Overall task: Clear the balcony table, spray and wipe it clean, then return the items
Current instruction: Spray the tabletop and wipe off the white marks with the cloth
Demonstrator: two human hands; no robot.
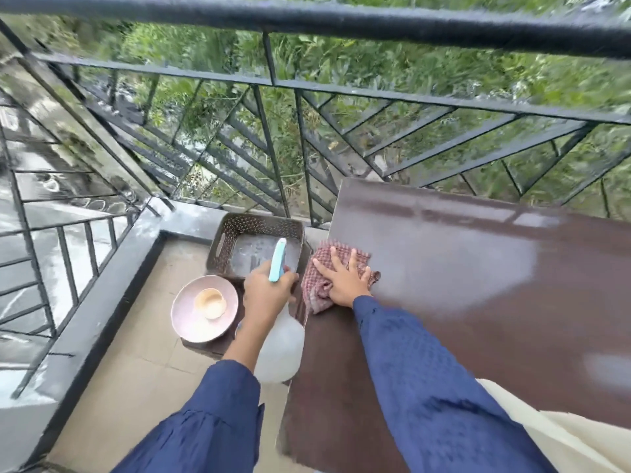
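The checked cloth [327,274] is pressed flat by the open right hand [345,279]; overlapping strokes toward three o'clock should be made across the surface [478,268], while the spray bottle [278,336] is gripped by the closed left hand [268,291].

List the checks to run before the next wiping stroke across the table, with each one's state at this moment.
1. Cloth flat under the right hand: ok, the palm presses it at the table's left edge.
2. Table free of items along the stroke: ok in the visible part.
3. Spray bottle held off the table by the left hand: ok.
4. Plate and cup set aside: ok, beside the basket on a low surface.
5. Surface sprayed: cannot tell, the sheen may be glare.
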